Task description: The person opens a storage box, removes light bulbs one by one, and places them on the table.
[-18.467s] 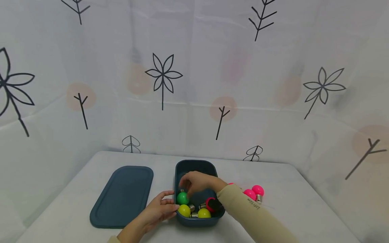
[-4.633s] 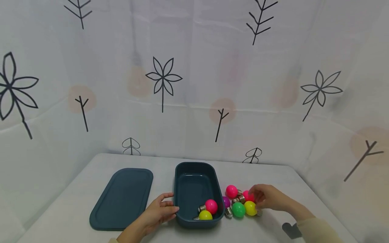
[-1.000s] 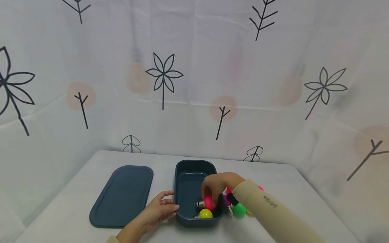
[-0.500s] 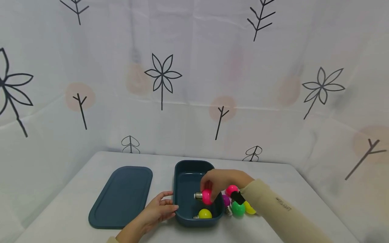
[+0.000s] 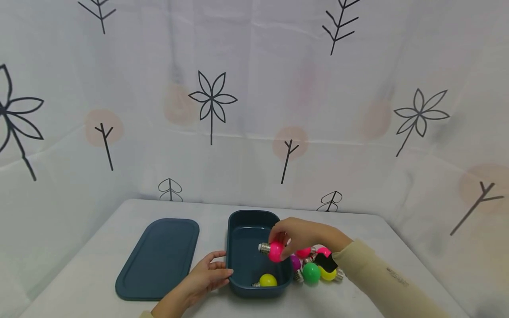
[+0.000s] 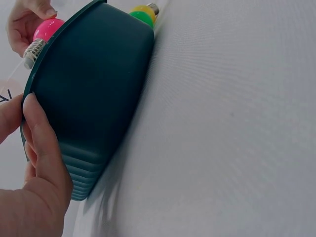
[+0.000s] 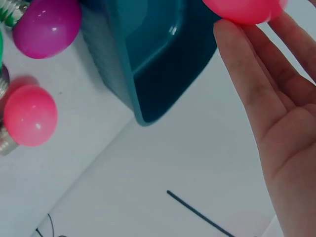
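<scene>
My right hand (image 5: 296, 234) pinches a pink light bulb (image 5: 276, 251), its metal screw base pointing left, above the box's right side. In the right wrist view my fingertips touch the pink globe (image 7: 247, 7). My left hand (image 5: 207, 276) holds the left rim of a dark teal box (image 5: 242, 293). In the left wrist view, the left thumb is at the rim and the fingers (image 6: 42, 123) lie along the outer wall. Inside the box, near its front, lies one yellow bulb (image 5: 268, 280).
Right of the box several bulbs lie close together on the white table (image 5: 358, 291): purple (image 5: 295, 263), green (image 5: 311, 273), yellow (image 5: 328, 273) and pink (image 5: 303, 253). A flat dark teal lid (image 5: 159, 260) lies left. A patterned cloth (image 5: 254, 172) hangs behind.
The right hand has lifted the pink bulb up from the box floor and shifted right. Earlier, green and yellow bulbs left the box and now lie on the table. The left hand stays put.
</scene>
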A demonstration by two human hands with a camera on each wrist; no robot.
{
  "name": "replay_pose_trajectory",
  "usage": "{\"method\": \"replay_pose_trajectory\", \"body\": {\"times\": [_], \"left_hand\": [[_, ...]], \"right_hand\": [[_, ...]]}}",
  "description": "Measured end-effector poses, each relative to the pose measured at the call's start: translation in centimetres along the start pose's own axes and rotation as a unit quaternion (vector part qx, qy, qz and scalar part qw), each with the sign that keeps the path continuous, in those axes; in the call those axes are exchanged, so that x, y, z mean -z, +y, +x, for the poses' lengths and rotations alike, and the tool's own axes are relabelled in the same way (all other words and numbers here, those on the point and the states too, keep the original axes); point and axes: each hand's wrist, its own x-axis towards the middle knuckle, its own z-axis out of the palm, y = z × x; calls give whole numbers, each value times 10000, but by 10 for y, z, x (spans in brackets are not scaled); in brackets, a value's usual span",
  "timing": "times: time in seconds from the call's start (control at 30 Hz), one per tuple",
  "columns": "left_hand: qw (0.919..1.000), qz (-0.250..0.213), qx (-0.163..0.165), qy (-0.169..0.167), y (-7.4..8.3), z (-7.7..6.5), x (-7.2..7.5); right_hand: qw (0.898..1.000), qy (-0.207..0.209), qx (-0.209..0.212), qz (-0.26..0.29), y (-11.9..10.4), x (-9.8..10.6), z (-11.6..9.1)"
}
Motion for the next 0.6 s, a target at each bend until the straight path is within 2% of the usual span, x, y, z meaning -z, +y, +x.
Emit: {"method": "replay_pose_trajectory", "body": {"times": [0.6], "left_hand": [[10000, -8, -20, -17, 2, -2, -1]], "right_hand": [[9932, 1156, -101, 131, 35, -2, -44]]}}
